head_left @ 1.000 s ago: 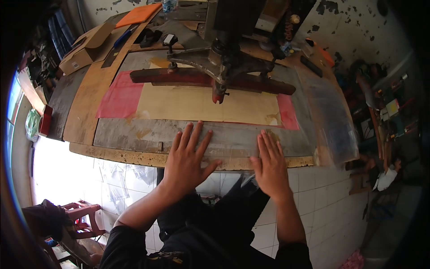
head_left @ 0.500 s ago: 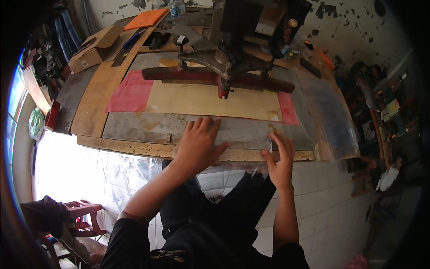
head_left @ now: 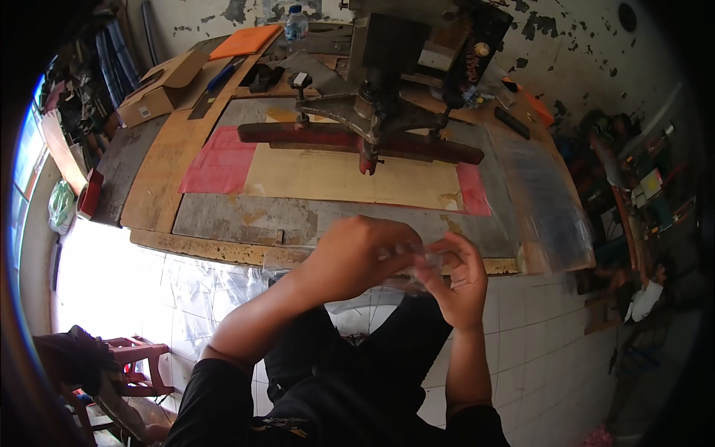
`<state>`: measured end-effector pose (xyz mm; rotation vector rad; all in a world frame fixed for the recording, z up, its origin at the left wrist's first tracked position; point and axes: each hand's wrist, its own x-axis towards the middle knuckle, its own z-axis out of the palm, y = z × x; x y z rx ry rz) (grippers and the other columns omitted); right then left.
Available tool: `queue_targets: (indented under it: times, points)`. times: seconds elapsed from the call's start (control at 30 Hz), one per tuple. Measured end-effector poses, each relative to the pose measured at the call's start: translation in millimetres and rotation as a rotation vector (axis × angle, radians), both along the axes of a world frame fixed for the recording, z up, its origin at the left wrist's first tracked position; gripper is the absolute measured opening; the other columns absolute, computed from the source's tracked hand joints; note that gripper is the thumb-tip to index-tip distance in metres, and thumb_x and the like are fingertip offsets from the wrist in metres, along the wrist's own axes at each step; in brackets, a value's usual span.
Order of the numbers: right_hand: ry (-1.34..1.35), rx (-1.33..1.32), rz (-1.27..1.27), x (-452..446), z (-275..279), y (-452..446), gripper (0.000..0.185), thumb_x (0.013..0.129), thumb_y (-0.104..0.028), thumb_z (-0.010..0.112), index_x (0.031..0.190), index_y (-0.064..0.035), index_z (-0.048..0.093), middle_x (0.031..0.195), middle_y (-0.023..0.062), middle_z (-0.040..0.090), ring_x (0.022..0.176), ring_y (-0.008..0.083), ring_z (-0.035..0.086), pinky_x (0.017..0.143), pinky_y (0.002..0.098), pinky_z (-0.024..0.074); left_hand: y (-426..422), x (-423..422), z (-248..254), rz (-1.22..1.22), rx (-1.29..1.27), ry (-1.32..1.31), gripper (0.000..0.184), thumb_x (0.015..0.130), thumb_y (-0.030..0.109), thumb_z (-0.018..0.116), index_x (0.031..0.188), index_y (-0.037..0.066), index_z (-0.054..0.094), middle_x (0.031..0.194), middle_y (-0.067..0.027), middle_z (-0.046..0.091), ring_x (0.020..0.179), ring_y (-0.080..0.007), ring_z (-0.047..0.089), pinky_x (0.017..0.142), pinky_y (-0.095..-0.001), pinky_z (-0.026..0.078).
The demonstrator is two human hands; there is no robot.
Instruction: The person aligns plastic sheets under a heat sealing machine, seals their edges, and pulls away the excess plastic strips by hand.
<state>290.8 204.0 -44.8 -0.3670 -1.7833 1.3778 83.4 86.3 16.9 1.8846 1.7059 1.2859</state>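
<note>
Over the table's front edge, my left hand [head_left: 365,252] has its fingers curled against clear plastic film [head_left: 408,277]. Close on its right, my right hand [head_left: 458,279] pinches the same film, its thumb and fingertips near my left fingers. Part of the film is hidden behind my hands. Behind them lies a cream sheet [head_left: 320,179] with a red strip [head_left: 216,160] at its left end and another at its right. A dark red press bar [head_left: 313,135] hangs above the sheet.
A cardboard box [head_left: 160,93], an orange folder [head_left: 246,42] and a water bottle [head_left: 296,24] stand or lie at the back left. Stacked clear plastic [head_left: 547,208] covers the right side of the table. A red stool [head_left: 141,357] stands at the lower left.
My hands have come together from resting apart on the table's front. The left has moved right and its fingers have curled; the right has closed on the film.
</note>
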Motion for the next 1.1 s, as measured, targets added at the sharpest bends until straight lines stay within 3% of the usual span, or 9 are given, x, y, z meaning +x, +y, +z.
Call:
queue_targets:
  times: [0.07,0.13,0.17,0.27,0.33,0.4,0.57,0.8,1.1]
  points:
    - [-0.020,0.020,0.020,5,14,5,0.053,0.088,0.001,0.088,0.135,0.0015,0.065,0.122,0.0129,0.073,0.099,0.0134,0.072,0.087,0.0295,0.0584,-14,-8,16,0.094,0.043,-0.047,0.024,0.097,0.023,0.081,0.115,0.007,0.076,0.094,-0.0055,0.081,0.080,-0.0222,0.078,0.072,-0.0357,0.060]
    - [-0.514,0.329,0.180,25,31,22,0.038,0.089,-0.009,0.090,0.122,0.0007,0.073,0.110,0.0112,0.079,0.095,0.0131,0.074,0.085,0.0303,0.0580,-27,-23,17,0.190,0.087,-0.095,0.020,0.099,0.019,0.079,0.114,0.006,0.076,0.094,-0.0060,0.081,0.080,-0.0182,0.078,0.072,-0.0331,0.060]
    - [-0.541,0.243,0.179,29,36,25,0.028,0.092,-0.015,0.088,0.112,0.0005,0.076,0.097,0.0091,0.081,0.089,0.0133,0.075,0.084,0.0304,0.0572,-33,-33,12,0.267,0.113,-0.292,0.019,0.101,0.018,0.078,0.113,0.003,0.074,0.094,-0.0069,0.080,0.081,-0.0159,0.076,0.071,-0.0320,0.059]
    - [-0.697,0.167,0.165,52,42,52,0.026,0.094,-0.015,0.087,0.111,0.0004,0.076,0.095,0.0092,0.081,0.089,0.0133,0.075,0.084,0.0299,0.0570,-43,-64,-13,0.388,0.173,-0.604,0.019,0.106,0.016,0.074,0.109,-0.001,0.069,0.095,-0.0092,0.078,0.081,-0.0160,0.074,0.070,-0.0298,0.059]
    - [-0.641,0.229,0.136,52,42,70,0.022,0.097,-0.016,0.085,0.108,0.0007,0.076,0.091,0.0081,0.080,0.089,0.0126,0.074,0.084,0.0294,0.0568,-46,-75,-30,0.392,0.157,-0.614,0.020,0.106,0.017,0.073,0.109,-0.002,0.068,0.097,-0.0082,0.077,0.081,-0.0154,0.074,0.070,-0.0287,0.059]
    - [-0.555,0.012,0.026,48,38,87,0.021,0.098,-0.016,0.083,0.107,0.0011,0.075,0.090,0.0060,0.079,0.086,0.0121,0.072,0.083,0.0293,0.0562,-46,-76,-44,0.432,-0.028,-0.710,0.021,0.106,0.017,0.073,0.112,-0.003,0.067,0.096,-0.0083,0.076,0.083,-0.0139,0.074,0.070,-0.0284,0.059]
    - [-0.375,-0.029,-0.088,25,10,112,0.036,0.103,-0.017,0.079,0.130,0.0010,0.065,0.109,0.0054,0.075,0.092,0.0098,0.067,0.081,0.0271,0.0542,-43,-68,-54,0.392,0.038,-0.723,0.034,0.106,0.012,0.072,0.136,0.001,0.061,0.108,-0.0117,0.079,0.086,-0.0114,0.074,0.080,-0.0250,0.057]
    - [-0.117,-0.082,-0.235,19,-41,124,0.033,0.105,-0.020,0.077,0.126,0.0003,0.062,0.101,0.0034,0.070,0.085,0.0105,0.062,0.079,0.0272,0.0516,-45,-76,-63,0.267,-0.073,-0.567,0.035,0.107,0.016,0.072,0.137,0.000,0.064,0.117,-0.0109,0.079,0.091,-0.0137,0.076,0.083,-0.0273,0.059]
    - [-0.019,-0.099,-0.281,24,-44,124,0.028,0.105,-0.022,0.077,0.120,-0.0044,0.061,0.097,0.0034,0.068,0.078,0.0106,0.061,0.071,0.0250,0.0493,-40,-60,-46,0.327,0.027,-0.315,0.017,0.096,0.014,0.082,0.112,0.007,0.079,0.119,-0.0074,0.080,0.110,-0.0213,0.075,0.092,-0.0353,0.057]
